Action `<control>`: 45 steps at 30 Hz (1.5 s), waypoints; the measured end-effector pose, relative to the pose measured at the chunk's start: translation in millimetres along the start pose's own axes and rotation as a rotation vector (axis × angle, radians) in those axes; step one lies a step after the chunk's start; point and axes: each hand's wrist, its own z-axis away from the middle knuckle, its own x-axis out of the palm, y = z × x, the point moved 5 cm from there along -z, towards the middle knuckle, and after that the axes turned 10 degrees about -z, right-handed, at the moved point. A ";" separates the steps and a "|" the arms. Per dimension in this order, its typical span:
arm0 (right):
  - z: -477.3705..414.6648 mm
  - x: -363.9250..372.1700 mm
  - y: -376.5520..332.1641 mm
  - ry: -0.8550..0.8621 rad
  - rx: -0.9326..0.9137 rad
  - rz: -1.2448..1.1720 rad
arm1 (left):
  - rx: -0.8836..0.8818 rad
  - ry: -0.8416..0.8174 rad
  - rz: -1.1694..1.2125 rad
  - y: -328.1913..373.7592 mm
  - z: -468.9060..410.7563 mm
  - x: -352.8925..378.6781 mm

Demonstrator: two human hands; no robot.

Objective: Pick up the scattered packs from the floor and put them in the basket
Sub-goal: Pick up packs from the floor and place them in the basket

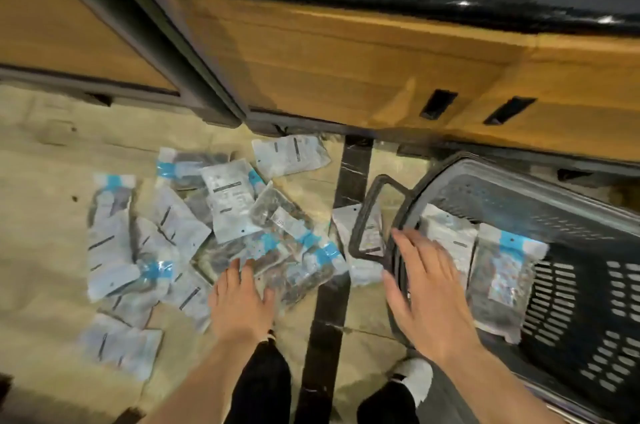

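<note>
Several clear packs with white labels and blue strips (194,236) lie scattered and overlapping on the beige floor. My left hand (240,299) reaches down onto the near edge of the pile, fingers spread and touching a pack (298,271). A dark grey plastic basket (571,215) stands on the right with two packs inside, one (504,281) against its near wall and one (446,233) further back. My right hand (426,288) hovers flat over the basket's left rim, fingers straight and holding nothing. One pack (360,271) lies under the basket's folded handle (367,215).
A wooden cabinet front (346,63) with a dark counter edge runs along the far side. A dark tile strip (332,302) crosses the floor between the pile and the basket. My legs and a white shoe (415,378) are at the bottom.
</note>
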 end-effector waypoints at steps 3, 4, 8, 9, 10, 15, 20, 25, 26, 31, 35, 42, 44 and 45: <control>-39.5 39.9 -58.0 -0.008 -0.029 0.010 | -0.038 -0.087 0.084 -58.1 -23.4 12.8; -51.1 55.4 -73.5 -0.030 -0.022 0.014 | -0.053 -0.114 0.110 -76.3 -30.5 17.1; -101.6 122.3 -111.9 -0.157 0.059 -0.001 | -0.113 -0.169 0.192 -137.8 -64.9 30.3; -112.9 132.2 -114.7 -0.157 0.079 -0.008 | -0.124 -0.166 0.205 -147.2 -73.0 30.2; -123.9 143.8 -117.5 -0.158 0.096 -0.002 | -0.141 -0.172 0.220 -158.0 -81.9 33.9; -184.4 221.7 -105.7 -0.267 0.218 0.017 | -0.196 -0.184 0.300 -195.9 -138.1 67.8; -245.2 296.8 -64.4 -0.380 0.291 0.074 | -0.174 -0.136 0.421 -186.9 -212.1 95.6; -290.9 367.8 6.4 -0.411 0.389 0.069 | -0.198 -0.153 0.604 -161.2 -292.5 141.4; -296.5 378.6 20.1 -0.407 0.407 0.057 | -0.204 -0.164 0.667 -155.7 -307.0 150.7; -309.5 410.6 63.1 -0.398 0.441 -0.030 | -0.286 -0.129 0.976 -136.5 -351.9 186.4; -311.8 420.3 64.9 -0.335 0.497 -0.108 | -0.300 -0.092 1.036 -130.2 -354.2 185.0; -294.8 431.7 51.7 -0.473 0.570 0.037 | -0.267 -0.177 1.100 -133.7 -341.4 169.8; -293.3 433.4 54.6 -0.435 0.590 -0.050 | -0.247 -0.202 1.106 -136.3 -341.7 172.7; -291.2 435.5 58.4 -0.410 0.605 -0.124 | -0.239 -0.211 1.113 -137.2 -342.0 175.1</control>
